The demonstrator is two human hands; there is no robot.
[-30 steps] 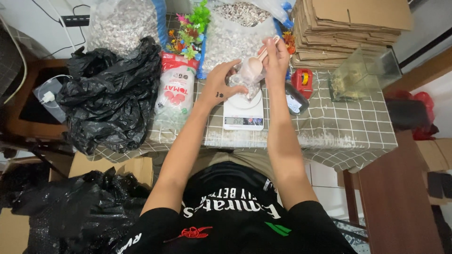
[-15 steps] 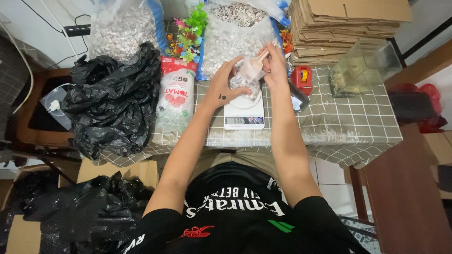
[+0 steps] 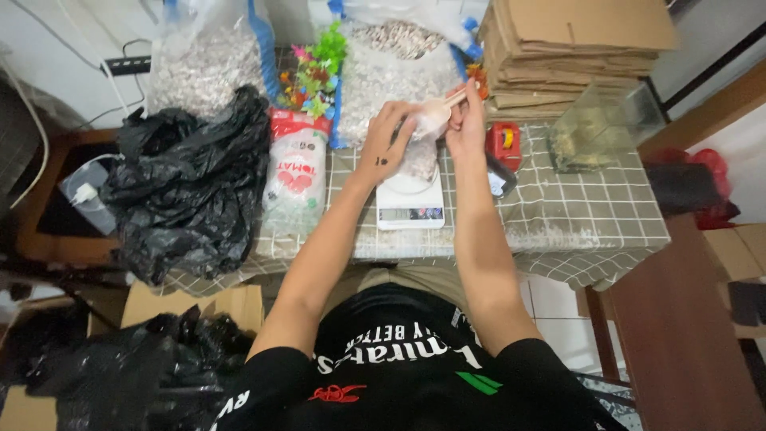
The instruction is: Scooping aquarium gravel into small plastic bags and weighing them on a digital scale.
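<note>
Overhead view of a person seated at a table (image 3: 574,215) covered by a grey-green checked cloth. Both hands are raised just above a small white digital kitchen scale (image 3: 409,203) near the table's middle. The left hand (image 3: 388,140) is closed, fingers curled, on the side of a small clear plastic bag of pale gravel (image 3: 423,136), which hangs over the scale's platform; whether its bottom touches the platform cannot be told. The right hand (image 3: 467,120) is closed around the bag's gathered neck, with what appears to be a thin tan band or stick (image 3: 456,99) pinched at its fingertips.

Behind the hands stand two large clear sacks of pale pebbles (image 3: 399,72) with blue edging, and a bunch of bright plastic aquarium plants (image 3: 315,76) between them. A red-and-white printed packet (image 3: 295,172) lies left of the scale, and beside it a heap of crumpled black plastic bags (image 3: 187,187). To the right are a small red tool (image 3: 504,144), a small glass tank (image 3: 598,128) and a stack of flattened brown cardboard boxes (image 3: 574,40).
</note>
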